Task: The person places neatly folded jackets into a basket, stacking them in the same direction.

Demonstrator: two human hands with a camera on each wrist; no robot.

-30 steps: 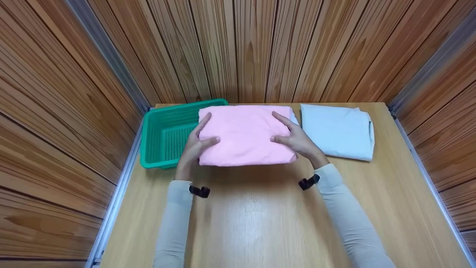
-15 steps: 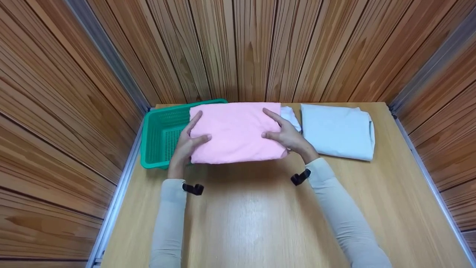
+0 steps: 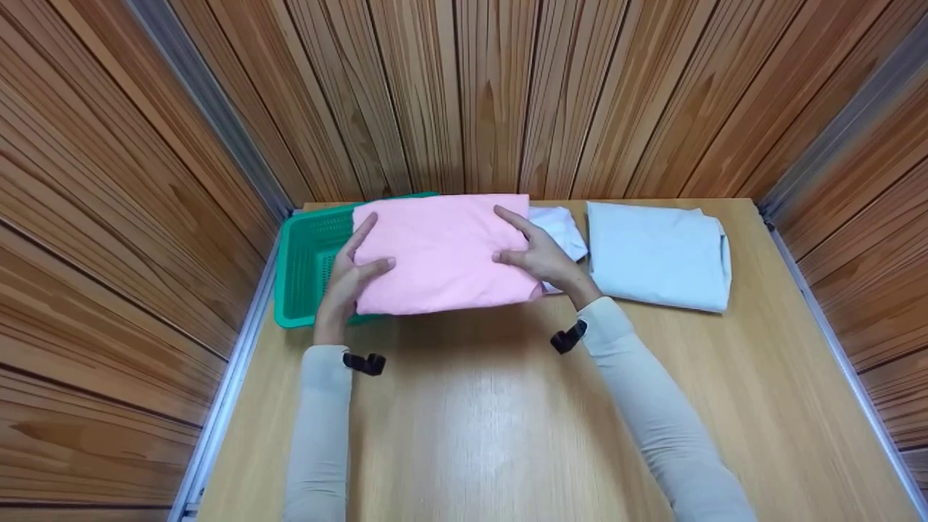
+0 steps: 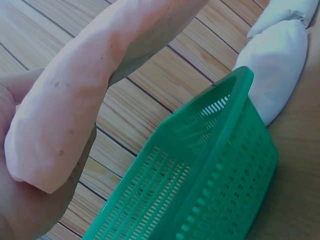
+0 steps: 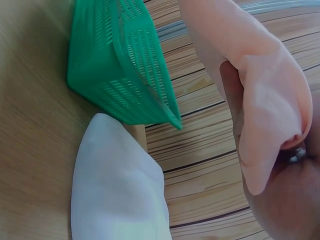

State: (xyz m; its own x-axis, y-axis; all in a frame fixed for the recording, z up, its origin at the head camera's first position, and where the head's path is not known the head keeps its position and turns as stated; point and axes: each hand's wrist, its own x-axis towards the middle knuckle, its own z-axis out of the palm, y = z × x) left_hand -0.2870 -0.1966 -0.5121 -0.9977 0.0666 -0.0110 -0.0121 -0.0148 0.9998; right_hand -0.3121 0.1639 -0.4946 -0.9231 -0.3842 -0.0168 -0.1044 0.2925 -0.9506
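The left hand [image 3: 348,277] and the right hand [image 3: 542,255] grip a folded pink cloth [image 3: 442,254] at its nine and three o'clock ends, raised above the pale wood-grain table [image 3: 464,442]; lower, toward nine o'clock, sits a rectangular green plastic basket [image 3: 290,264].

A bare left hand [image 3: 345,275] and a bare right hand [image 3: 544,255] are gripping opposite sides of a folded pink cloth [image 3: 442,254], which is hiding part of a rectangular green plastic basket [image 3: 293,264]. On the light-brown wood-grain table [image 3: 471,428], a partly hidden white cloth [image 3: 560,229] is lying just beside a folded pale-blue cloth [image 3: 656,255].
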